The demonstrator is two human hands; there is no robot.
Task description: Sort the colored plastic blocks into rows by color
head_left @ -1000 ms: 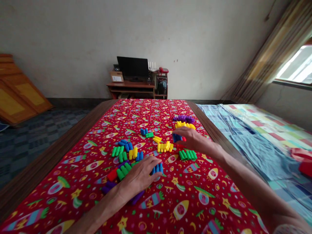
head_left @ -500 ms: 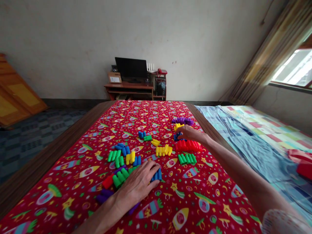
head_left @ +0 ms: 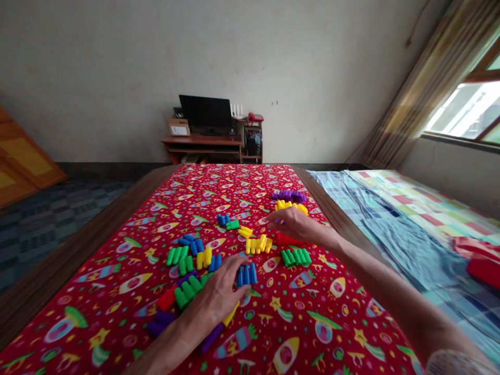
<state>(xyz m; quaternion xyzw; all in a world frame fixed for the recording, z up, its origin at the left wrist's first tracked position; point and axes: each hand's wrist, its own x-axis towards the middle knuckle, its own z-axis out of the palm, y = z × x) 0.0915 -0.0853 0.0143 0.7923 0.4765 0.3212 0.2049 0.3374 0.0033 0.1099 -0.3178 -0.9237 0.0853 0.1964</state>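
My left hand rests low over the patterned red cloth, thumb and fingers apart beside a group of blue blocks. Green blocks, a red block and purple blocks lie left of it. My right hand reaches over the right side, between yellow blocks and a red row partly covered by it; what its fingers touch is hidden. Purple blocks lie behind. Nearer are a green row and a yellow group.
The red cloth covers a brown surface. More small blue blocks lie at the left. A desk with a monitor stands by the wall. A bed is at the right.
My left hand has drawn slightly back from the blue blocks, which show more fully. My right hand has shifted a little nearer and left, uncovering more yellow blocks. The view has turned slightly.
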